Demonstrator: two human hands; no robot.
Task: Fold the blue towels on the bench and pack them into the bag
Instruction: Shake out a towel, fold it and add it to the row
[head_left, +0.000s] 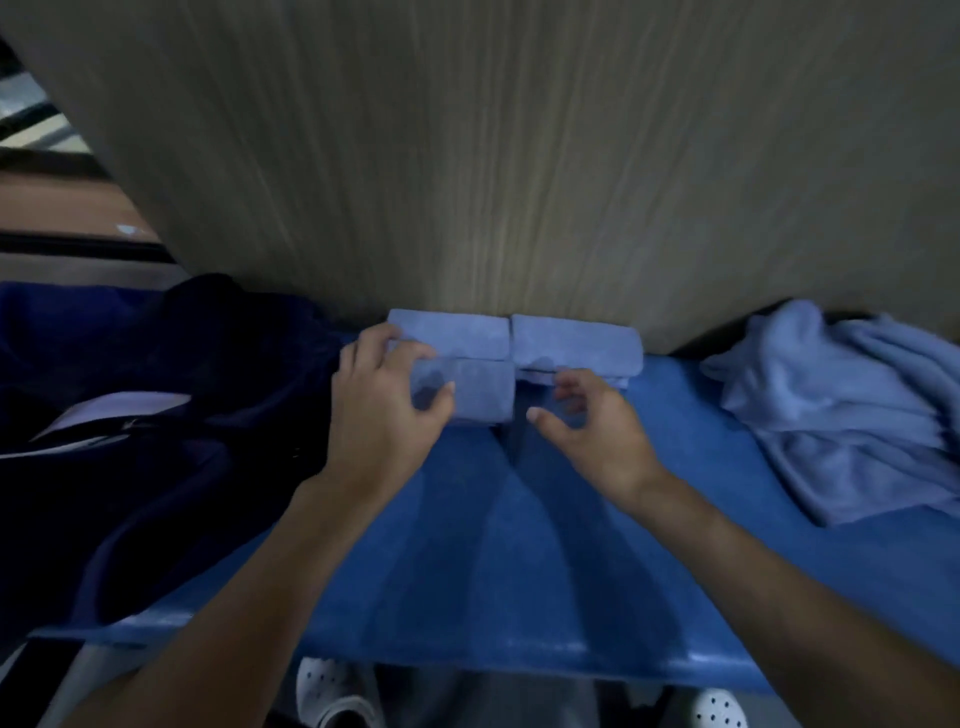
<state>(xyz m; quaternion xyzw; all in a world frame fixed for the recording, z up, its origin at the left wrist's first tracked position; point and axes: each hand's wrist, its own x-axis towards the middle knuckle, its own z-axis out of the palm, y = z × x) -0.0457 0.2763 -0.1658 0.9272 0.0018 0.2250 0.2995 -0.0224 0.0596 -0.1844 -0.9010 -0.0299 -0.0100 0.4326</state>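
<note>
1. A wood-grain wall panel fills the upper view and rises straight behind the bench.
2. The blue bench runs across the lower half.
3. A dark navy bag lies slumped on the bench's left end, with a pale strip showing across it.
4. A crumpled heap of unfolded towels sits on the bench's right end, well apart from the bag.
5. In the middle, against the panel, two light blue folded towels lie side by side and touching: the rear left towel and the rear right towel. A front towel lies just before the rear left one.
6. The left hand grips the front towel, thumb on top and fingers curled over its far left edge.
7. The right hand holds nothing. Its fingers are loosely curled and the thumb is spread, just before the rear right towel; whether they touch it is unclear.
8. Two white perforated shoes show below the bench edge.
</note>
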